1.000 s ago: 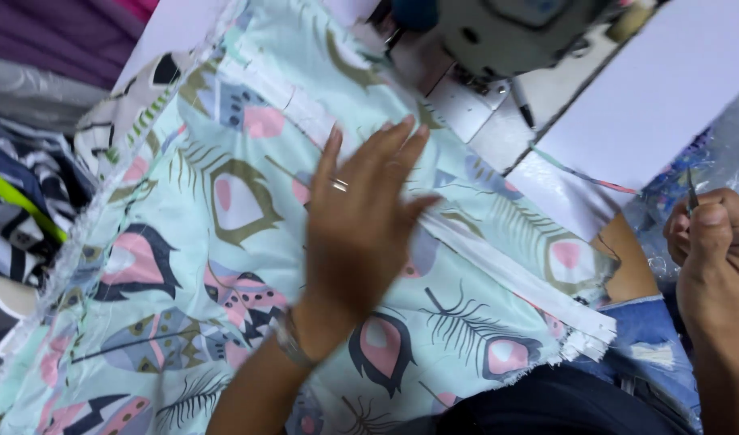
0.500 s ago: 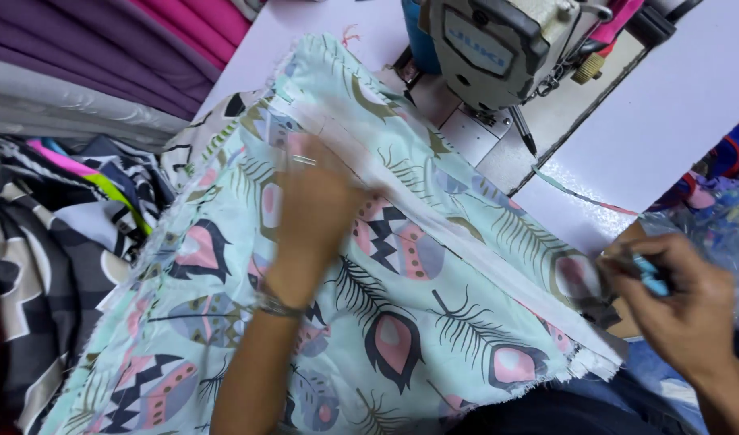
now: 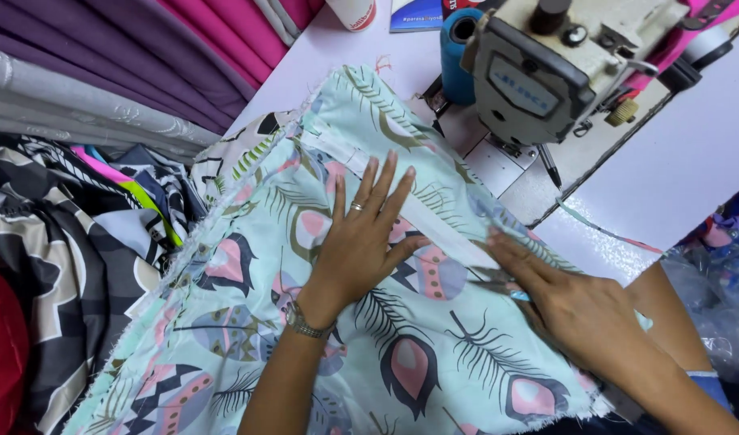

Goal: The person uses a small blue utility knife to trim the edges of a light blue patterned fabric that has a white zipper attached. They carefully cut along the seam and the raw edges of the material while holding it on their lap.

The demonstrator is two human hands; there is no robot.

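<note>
Smoothing the mint feather-print fabric (image 3: 248, 322) across the tabletop's (image 3: 691, 161) near edge, below the sewing machine (image 3: 538, 72); left hand (image 3: 361, 242) pressing flat, fingers spread, released; right hand (image 3: 579, 310) pinning the white hem strip (image 3: 434, 234), seemingly grasping a small blue tool; likely calling for trimming next.

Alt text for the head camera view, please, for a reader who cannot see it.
Both hands press flat on a mint feather-print fabric spread before a sewing machine: left hand on its white folded band, right hand further along. Folded cloths are heaped alongside.
</note>
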